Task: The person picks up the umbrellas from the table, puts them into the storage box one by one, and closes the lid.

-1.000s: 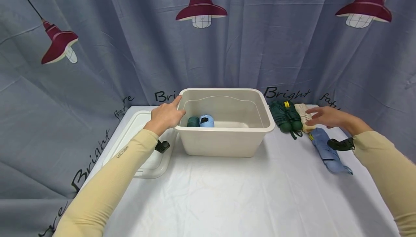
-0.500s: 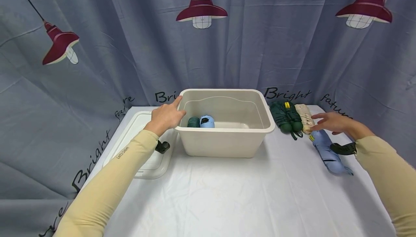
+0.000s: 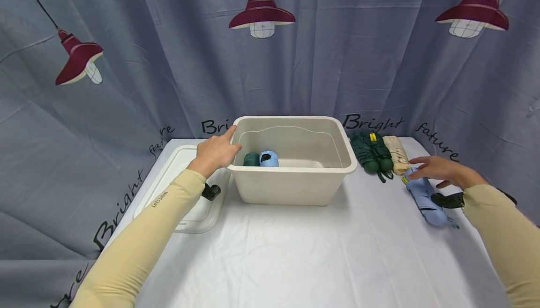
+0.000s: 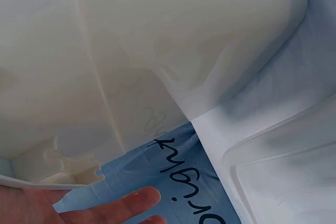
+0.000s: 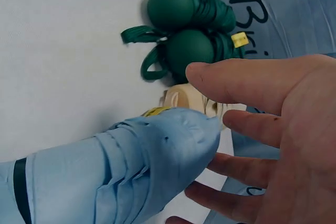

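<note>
My left hand [image 3: 214,153] rests at the left rim of an off-white plastic bin [image 3: 291,186], with the thumb over the edge. In the left wrist view, straight fingers [image 4: 139,200] show just past the rim, beside the bin's outer wall. My right hand [image 3: 445,169] hovers with spread, slightly bent fingers at the far end of a light blue folded umbrella [image 3: 428,205]. The right wrist view shows the thumb apart from this umbrella [image 5: 142,161], with the other fingers near its end; contact is unclear. A beige umbrella [image 3: 395,153] and two green ones [image 3: 371,153] lie beyond.
Inside the bin, a dark green roll [image 3: 251,159] and a light blue roll [image 3: 269,159] stand at the left. A white lid [image 3: 208,205] lies left of the bin on the white-covered table [image 3: 295,261]. A grey-blue curtain [image 3: 312,73] hangs behind.
My right hand has moved from over the beige umbrella back toward me, to the far end of the blue umbrella. The left hand has stayed at the bin's rim.
</note>
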A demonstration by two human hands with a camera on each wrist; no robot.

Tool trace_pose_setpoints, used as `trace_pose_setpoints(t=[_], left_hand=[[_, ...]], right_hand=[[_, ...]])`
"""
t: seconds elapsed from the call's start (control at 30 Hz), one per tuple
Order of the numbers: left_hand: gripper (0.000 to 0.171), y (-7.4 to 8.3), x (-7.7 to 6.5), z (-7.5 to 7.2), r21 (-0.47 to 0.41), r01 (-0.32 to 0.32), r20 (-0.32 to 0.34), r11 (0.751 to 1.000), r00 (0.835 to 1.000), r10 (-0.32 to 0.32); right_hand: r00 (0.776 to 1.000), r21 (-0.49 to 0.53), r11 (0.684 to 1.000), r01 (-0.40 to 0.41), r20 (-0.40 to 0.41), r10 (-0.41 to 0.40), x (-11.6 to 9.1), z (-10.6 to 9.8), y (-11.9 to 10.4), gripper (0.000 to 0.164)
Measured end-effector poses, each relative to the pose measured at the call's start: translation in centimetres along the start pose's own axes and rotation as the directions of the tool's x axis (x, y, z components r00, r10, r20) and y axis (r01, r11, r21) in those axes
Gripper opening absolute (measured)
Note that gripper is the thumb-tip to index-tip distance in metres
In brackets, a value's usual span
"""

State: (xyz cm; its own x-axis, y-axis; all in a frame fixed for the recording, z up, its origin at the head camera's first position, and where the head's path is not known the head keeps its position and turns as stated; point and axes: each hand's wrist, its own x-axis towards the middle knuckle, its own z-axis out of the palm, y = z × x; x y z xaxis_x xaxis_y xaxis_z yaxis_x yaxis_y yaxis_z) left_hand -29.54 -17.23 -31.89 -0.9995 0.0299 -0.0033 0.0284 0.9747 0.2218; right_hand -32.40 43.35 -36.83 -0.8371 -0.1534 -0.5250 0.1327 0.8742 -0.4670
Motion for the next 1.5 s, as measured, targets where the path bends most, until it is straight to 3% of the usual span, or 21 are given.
trace_pose_setpoints(t=[0.57, 1.13, 1.5], left_hand=[[0.070, -0.2, 0.1, 0.1, -0.016, -0.007, 0.001, 1.000, 1.000, 0.007], [0.070, -0.2, 0.1, 0.2, -0.015, -0.008, 0.002, 1.000, 1.000, 0.008], [0.070, -0.2, 0.2, 0.1, -0.023, -0.005, 0.004, 1.000, 1.000, 0.005]], right_hand=[[0.997, 0.093, 0.994, -0.059, 0.061, 0.053, -0.1, 1.2, 1.2, 0.100], [0.995, 0.077, 0.992, -0.095, -0.016, 0.096, 1.0, 1.4, 1.8, 0.100], [0.998, 0.073, 0.996, -0.042, -0.037, 0.045, 0.1, 1.3, 0.8, 0.093]])
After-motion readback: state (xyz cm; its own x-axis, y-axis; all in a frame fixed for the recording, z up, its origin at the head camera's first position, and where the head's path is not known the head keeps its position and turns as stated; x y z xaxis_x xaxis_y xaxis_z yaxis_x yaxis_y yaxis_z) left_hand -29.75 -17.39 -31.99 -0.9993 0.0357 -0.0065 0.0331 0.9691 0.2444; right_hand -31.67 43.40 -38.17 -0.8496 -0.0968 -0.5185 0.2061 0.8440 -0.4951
